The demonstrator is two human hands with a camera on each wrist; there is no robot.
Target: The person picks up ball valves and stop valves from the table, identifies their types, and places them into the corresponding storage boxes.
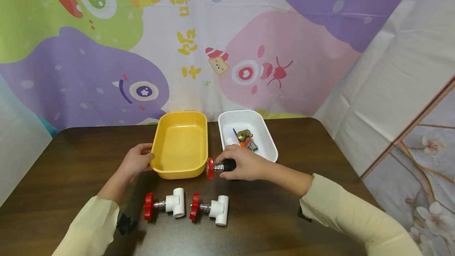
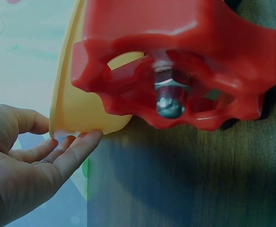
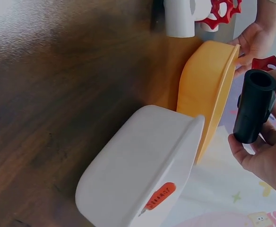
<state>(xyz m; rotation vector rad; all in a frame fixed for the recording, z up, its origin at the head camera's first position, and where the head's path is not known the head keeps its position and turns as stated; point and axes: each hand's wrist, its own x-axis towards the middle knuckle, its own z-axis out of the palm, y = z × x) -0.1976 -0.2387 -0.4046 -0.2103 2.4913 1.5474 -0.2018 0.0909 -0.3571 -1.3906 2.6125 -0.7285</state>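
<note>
A black-bodied valve (image 1: 223, 166) with a red handwheel lies sideways, held above the table between the trays. The empty yellow tray (image 1: 181, 145) sits mid-table toward the far edge.

Both arms wear long, loose sleeves of pale cream-yellow fabric, plain and without print; the left sleeve (image 1: 90, 228) ends at a soft cuff above the wrist, as does the right sleeve (image 1: 350, 212). A black device is strapped under the left wrist (image 1: 125, 223), just past the cuff; a small black part shows at the edge of the right cuff (image 1: 303, 213). The left hand (image 1: 136, 161) and right hand (image 1: 245, 164) are bare, with no gloves, rings or watch visible.
</note>
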